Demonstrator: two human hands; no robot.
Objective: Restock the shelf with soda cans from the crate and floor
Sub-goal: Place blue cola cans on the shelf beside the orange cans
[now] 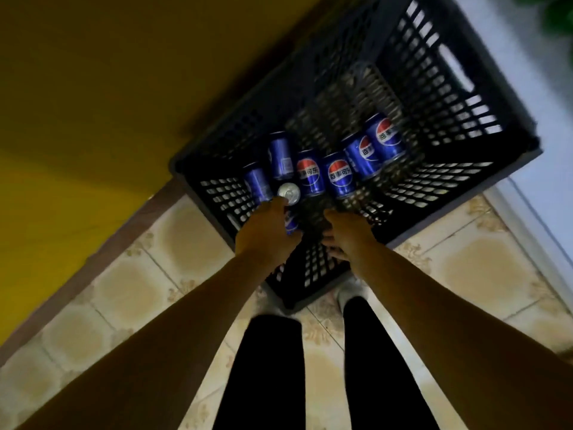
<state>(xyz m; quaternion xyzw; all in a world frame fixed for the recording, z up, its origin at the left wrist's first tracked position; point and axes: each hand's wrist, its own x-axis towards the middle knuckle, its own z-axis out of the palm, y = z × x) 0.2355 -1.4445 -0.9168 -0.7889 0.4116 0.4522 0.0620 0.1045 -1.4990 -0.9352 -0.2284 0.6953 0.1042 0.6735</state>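
A black slatted plastic crate [440,97] stands on the tiled floor below me. Several blue soda cans [339,175] lie side by side on its bottom near the front wall. My left hand [263,237] reaches into the crate and grips one blue soda can [289,193], whose silver top points up at me and whose body shows under my fingers. My right hand [347,237] is just right of it, over the crate's near wall, back toward the camera. Its fingers curl down out of sight, with no can visible in them.
A yellow surface [77,88] with a brown base strip runs along the left of the crate. A white frame [539,218] borders the right. My legs in black trousers [273,367] and white shoes stand on the beige tiles [148,293] at the crate's near corner.
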